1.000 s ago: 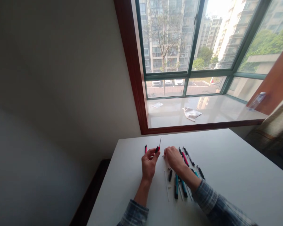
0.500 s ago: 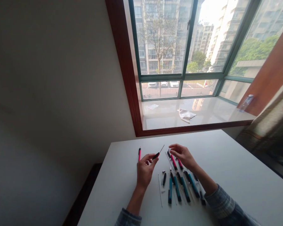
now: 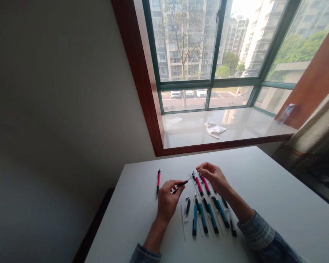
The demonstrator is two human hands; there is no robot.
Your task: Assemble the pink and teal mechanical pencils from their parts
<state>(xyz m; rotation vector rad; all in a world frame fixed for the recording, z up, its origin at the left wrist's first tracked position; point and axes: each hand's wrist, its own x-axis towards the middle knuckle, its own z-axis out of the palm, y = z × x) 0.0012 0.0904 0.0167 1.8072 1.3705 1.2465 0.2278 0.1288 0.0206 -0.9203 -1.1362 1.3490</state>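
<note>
My left hand (image 3: pixel 168 199) pinches a black pen grip (image 3: pixel 183 184), tilted up to the right. A thin refill (image 3: pixel 192 176) sticks out of its upper end. Close to that tip, my right hand (image 3: pixel 212 177) has thumb and fingers pinched together; whatever is between them is too small to make out. Beneath and beside the right hand lie pink pen barrels (image 3: pixel 199 186). Nearer to me are several teal pen barrels (image 3: pixel 213 219) in a slanting row, with black grips and thin refills among them. A loose black grip (image 3: pixel 188 206) and a white refill (image 3: pixel 182 221) lie left of them.
A pink and black pen (image 3: pixel 158 181) lies apart, left of my left hand, on the white table (image 3: pixel 120 226). Beyond the table, the windowsill (image 3: pixel 185 137) bears a crumpled white cloth (image 3: pixel 215 130) and a clear bottle (image 3: pixel 286 114). A wall is on the left.
My right hand's fingers have closed into a pinch and sit nearer the refill tip. The grip in my left hand has tipped lower toward the right. The view has shifted slightly.
</note>
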